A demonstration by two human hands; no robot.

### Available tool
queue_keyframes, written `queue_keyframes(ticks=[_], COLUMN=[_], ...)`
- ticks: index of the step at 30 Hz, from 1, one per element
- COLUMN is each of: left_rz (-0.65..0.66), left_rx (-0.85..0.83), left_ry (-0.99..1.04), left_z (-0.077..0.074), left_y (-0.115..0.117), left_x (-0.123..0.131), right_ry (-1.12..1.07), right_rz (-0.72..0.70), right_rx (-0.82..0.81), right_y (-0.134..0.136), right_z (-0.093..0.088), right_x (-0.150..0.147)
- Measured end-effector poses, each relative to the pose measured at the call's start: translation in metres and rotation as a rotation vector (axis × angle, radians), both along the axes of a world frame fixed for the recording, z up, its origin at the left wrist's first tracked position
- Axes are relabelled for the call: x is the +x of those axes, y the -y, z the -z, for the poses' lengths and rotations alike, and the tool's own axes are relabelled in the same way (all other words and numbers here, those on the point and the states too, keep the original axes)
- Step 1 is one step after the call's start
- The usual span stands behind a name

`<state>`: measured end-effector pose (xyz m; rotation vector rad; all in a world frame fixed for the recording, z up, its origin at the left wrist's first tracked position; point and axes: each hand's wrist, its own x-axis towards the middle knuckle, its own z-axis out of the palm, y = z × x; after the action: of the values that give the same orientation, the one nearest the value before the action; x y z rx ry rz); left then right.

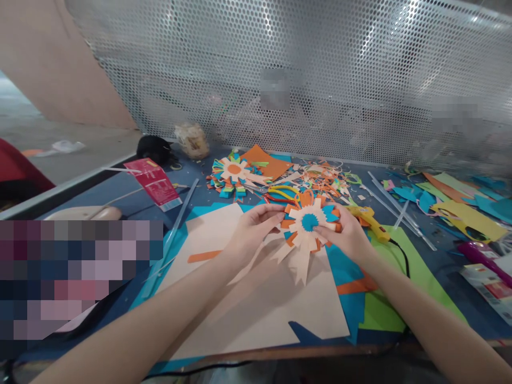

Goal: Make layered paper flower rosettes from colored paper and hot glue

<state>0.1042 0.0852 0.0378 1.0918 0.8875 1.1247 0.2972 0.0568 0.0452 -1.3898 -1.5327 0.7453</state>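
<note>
Between my two hands is a rosette [301, 238] of cream, orange and blue strips, with a blue round centre and cream ribbon tails hanging down. My left hand [260, 224] has its fingers closed at the rosette's left edge. On the other side, my right hand [347, 234] grips the right edge, its thumb lying on the front near the blue centre. Below lies a large cream sheet [256, 320] with a notch in its front edge. An orange strip [205, 256] rests on it. Scissors with yellow and red handles [283, 193] lie just behind the rosette.
A finished-looking rosette [234, 170] and a heap of paper scraps [320, 178] lie at the back. To the right are a yellow glue gun [370, 221] with a black cord, a green sheet [420, 288] and clear glue sticks [400, 213]. A red packet [154, 184] stands left. Perforated metal [224, 64] closes the back.
</note>
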Motion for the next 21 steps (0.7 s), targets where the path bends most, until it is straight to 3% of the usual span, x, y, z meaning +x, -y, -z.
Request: queue_keyframes(ticks=[6, 15, 21], left_rz=[-0.025, -0.029, -0.147], left_rx=[0.015, 0.033, 0.212], left_ry=[-0.132, -0.163, -0.287], left_z=[0.001, -0.002, -0.004], left_y=[-0.002, -0.004, -0.032], left_x=[0.0, -0.001, -0.018], right_ry=[0.055, 0.04, -0.071], right_rz=[0.026, 0.024, 0.042], right_rx=[0.02, -0.003, -0.014], right_y=[0.001, 0.003, 0.0], right_z=[-0.002, -0.004, -0.007], right_x=[-0.001, -0.003, 0.002])
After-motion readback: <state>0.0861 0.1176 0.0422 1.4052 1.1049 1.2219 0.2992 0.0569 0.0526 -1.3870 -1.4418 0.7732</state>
